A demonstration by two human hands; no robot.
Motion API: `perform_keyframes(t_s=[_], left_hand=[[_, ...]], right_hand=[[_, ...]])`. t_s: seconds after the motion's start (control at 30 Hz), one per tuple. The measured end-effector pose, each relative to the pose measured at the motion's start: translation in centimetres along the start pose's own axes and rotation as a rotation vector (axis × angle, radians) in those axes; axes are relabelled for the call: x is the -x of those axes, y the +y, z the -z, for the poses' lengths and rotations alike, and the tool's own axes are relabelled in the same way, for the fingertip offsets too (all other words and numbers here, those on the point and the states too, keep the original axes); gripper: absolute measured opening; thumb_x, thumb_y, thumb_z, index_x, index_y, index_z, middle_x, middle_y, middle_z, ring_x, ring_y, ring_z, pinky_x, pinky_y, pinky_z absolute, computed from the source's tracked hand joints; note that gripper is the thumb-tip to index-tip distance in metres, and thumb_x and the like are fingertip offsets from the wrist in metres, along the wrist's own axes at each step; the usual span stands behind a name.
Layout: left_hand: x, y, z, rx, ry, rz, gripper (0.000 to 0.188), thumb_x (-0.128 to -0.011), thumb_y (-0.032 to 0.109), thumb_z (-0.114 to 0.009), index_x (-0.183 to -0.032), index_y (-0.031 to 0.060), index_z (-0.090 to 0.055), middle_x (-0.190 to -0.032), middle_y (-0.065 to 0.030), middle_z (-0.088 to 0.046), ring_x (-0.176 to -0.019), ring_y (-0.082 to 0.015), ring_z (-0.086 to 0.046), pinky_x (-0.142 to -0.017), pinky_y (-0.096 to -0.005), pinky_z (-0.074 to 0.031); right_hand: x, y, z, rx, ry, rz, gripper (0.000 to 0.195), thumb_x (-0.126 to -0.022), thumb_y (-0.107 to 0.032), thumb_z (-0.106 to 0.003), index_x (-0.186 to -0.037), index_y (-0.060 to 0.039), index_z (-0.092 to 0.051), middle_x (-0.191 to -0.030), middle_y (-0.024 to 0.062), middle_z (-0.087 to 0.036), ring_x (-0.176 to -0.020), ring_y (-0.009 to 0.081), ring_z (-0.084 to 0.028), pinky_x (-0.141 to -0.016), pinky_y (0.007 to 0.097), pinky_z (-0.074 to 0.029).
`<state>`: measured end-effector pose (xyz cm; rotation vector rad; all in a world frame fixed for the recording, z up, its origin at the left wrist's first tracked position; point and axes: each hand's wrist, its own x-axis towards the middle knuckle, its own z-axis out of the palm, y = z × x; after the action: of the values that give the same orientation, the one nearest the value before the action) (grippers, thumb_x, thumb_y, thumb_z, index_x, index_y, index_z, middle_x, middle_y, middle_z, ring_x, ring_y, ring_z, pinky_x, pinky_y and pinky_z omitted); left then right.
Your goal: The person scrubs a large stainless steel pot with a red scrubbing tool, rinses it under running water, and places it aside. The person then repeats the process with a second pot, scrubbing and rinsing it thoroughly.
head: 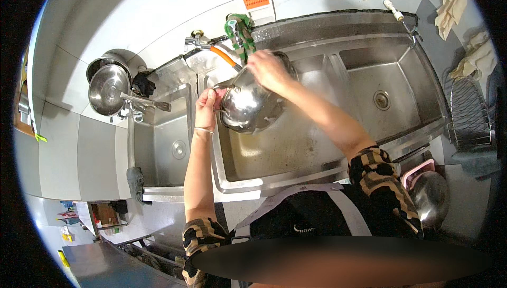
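Observation:
A shiny stainless steel bowl or pot (247, 104) is tilted over the left part of the wide metal sink (277, 149), with its rounded outside showing. My left hand (206, 108) grips its handle at the left side, with something pink beside the fingers. My right hand (267, 68), blurred, lies against its upper side; whether the fingers hold anything is hidden. An orange hose (223, 56) with a metal end runs from the wall tap (192, 43) to behind the bowl. A green patterned cloth (240, 36) hangs around another tap just above.
A smaller sink (166, 149) adjoins at the left, with metal pans (109, 90) on the wall beyond it. At the right are a second basin (382, 100), a wire rack (471, 113) and hanging cloths (451, 11). Another steel bowl (429, 197) stands at the lower right.

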<state>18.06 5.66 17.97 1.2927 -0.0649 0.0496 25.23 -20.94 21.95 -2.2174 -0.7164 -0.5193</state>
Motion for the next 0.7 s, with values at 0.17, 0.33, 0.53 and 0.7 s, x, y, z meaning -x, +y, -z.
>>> perform_keyframes(t_s=[0.17, 0.33, 0.53, 0.7], left_hand=[[-1.5, 0.1, 0.3, -0.018, -0.015, 0.037, 0.029, -0.106, 0.030, -0.054, -0.105, 0.0038, -0.066, -0.102, -0.0075, -0.074, -0.093, -0.0159, -0.070, -0.085, -0.0296, -0.054], [-0.8, -1.9, 1.2, 0.080, 0.064, 0.069, 0.027, -0.107, 0.028, -0.053, -0.105, 0.0050, -0.066, -0.099, -0.0065, -0.073, -0.089, -0.0153, -0.069, -0.083, -0.0285, -0.055], [0.5, -3.2, 1.1, 0.187, 0.164, 0.109, 0.023, -0.107, 0.025, -0.052, -0.097, 0.0066, -0.062, -0.090, -0.0026, -0.068, -0.069, -0.0063, -0.053, -0.062, -0.0196, -0.040], [1.7, -4.2, 1.7, 0.247, 0.185, 0.109, 0.022, -0.106, 0.027, -0.055, -0.098, 0.0075, -0.063, -0.091, -0.0006, -0.065, -0.068, -0.0063, -0.045, -0.061, -0.0204, -0.036]], right_hand=[[-0.3, -1.0, 1.1, -0.130, -0.197, 0.214, 0.019, -0.089, -0.015, -0.068, -0.103, -0.0027, -0.062, -0.137, 0.0199, -0.050, -0.123, 0.0376, -0.054, -0.107, 0.0425, -0.045], [0.7, 3.0, 2.0, -0.100, -0.181, 0.188, 0.032, -0.088, -0.013, -0.067, -0.120, -0.0090, -0.068, -0.143, 0.0152, -0.046, -0.126, 0.0360, -0.052, -0.107, 0.0414, -0.045], [-0.5, 5.8, 2.2, -0.233, -0.098, -0.144, 0.050, -0.089, -0.027, -0.075, -0.130, -0.0033, -0.060, -0.113, 0.0166, -0.065, -0.107, 0.0326, -0.064, -0.098, 0.0419, -0.050], [-4.3, -0.3, 0.8, -0.348, -0.279, 0.167, 0.030, -0.080, -0.022, -0.081, -0.089, -0.0021, -0.060, -0.093, 0.0145, -0.067, -0.090, 0.0289, -0.067, -0.079, 0.0409, -0.053]])
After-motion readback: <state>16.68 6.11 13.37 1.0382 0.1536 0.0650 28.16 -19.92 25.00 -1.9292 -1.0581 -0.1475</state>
